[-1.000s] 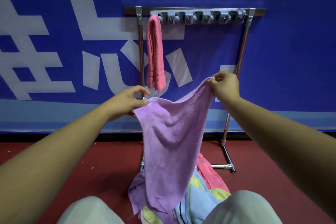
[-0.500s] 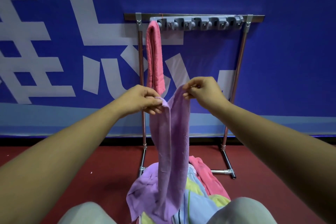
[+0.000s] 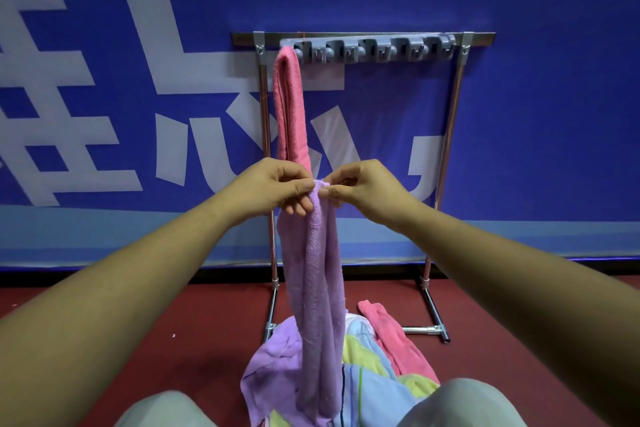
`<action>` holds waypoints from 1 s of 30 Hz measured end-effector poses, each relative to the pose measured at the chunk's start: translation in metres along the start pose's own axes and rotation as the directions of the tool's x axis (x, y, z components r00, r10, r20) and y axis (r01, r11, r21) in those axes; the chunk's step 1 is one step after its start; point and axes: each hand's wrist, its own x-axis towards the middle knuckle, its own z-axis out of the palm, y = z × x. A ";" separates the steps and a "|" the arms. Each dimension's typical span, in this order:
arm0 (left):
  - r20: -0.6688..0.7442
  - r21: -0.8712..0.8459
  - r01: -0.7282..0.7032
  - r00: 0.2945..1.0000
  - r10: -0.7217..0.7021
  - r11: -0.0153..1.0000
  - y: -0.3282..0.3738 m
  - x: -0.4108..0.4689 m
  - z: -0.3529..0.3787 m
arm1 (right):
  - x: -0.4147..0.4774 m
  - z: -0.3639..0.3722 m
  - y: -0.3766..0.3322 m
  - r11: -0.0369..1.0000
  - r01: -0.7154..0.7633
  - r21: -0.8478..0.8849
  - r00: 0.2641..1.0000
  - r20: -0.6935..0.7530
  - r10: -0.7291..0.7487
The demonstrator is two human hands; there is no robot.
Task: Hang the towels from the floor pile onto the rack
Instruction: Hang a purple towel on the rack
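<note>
A purple towel (image 3: 315, 288) hangs folded in half lengthwise in front of me. My left hand (image 3: 273, 184) and my right hand (image 3: 363, 187) pinch its two top corners together, fingertips touching. Its lower end reaches the floor pile (image 3: 360, 367) of purple, blue, yellow-green and pink towels between my knees. Behind stands the metal rack (image 3: 453, 135) with a grey row of hooks (image 3: 374, 50) along its top bar. A pink towel (image 3: 289, 107) hangs from the leftmost hook, just above and behind my left hand. The other hooks are bare.
A blue banner wall with white shapes (image 3: 138, 114) stands right behind the rack. The floor (image 3: 173, 322) is dark red. The rack's foot (image 3: 433, 329) sticks out toward me on the right of the pile. My knees (image 3: 460, 406) frame the bottom edge.
My hands have come together, folding the spread purple towel in half so its corners meet. The towel now hangs as a narrow strip.
</note>
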 end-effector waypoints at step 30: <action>-0.149 0.164 0.171 0.978 -0.147 0.972 0.034 0.012 -0.042 | 0.017 -0.090 0.010 0.891 -0.224 0.395 0.945 -0.133 0.297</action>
